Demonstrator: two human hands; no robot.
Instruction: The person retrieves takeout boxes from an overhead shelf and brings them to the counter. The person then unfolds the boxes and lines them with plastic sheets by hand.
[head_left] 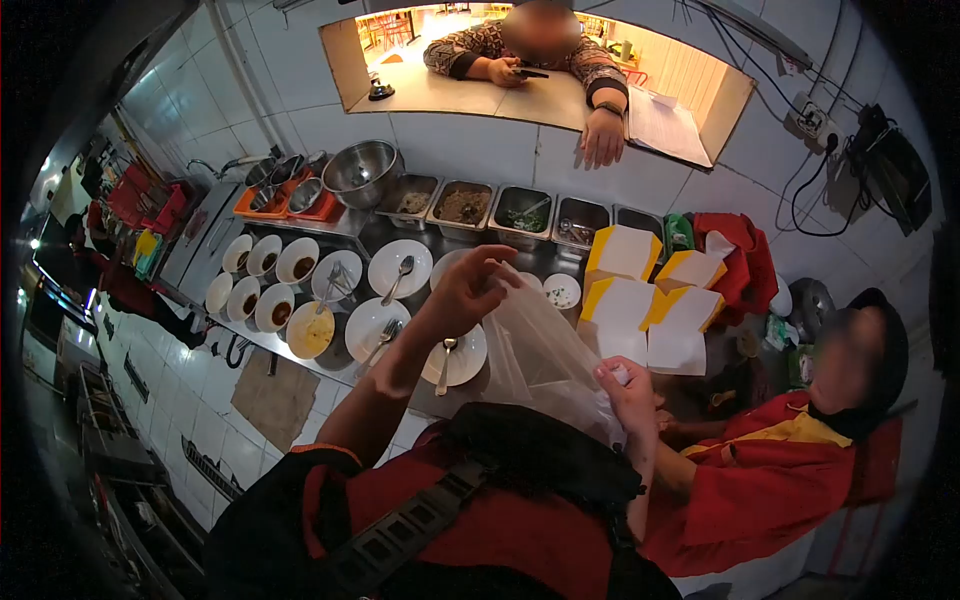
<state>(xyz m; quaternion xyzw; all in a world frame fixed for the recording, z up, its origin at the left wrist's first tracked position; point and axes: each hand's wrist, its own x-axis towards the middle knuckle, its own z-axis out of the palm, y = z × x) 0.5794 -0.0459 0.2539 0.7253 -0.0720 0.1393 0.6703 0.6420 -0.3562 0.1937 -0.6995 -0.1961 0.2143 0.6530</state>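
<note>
- Left hand [472,290] is raised with its fingers bent at the upper edge of a translucent plastic bag [530,335]; whether they pinch it or only touch it, the view does not settle.
- Right hand [628,392] grips the same bag at its other side, so the plastic hangs between both hands, in front of the torso and above the near edge of the counter.
- Done, as far as it shows: the bag is unfolded and spread out. Its handling looks to be at an early stage, since no contents can be made out through the plastic.
- Not done: white-and-yellow cartons [617,312] stand open outside the bag, beyond the right hand, their white inner faces showing and no lid closed.
- Plates [385,262] with spoons and forks, and small bowls [289,249], some holding dark sauce, stand to the left, apart from the bag.
- Steel trays [522,238] line the wall behind, several with food.
- A co-worker in red [770,500] stands close by the right hand.
</note>
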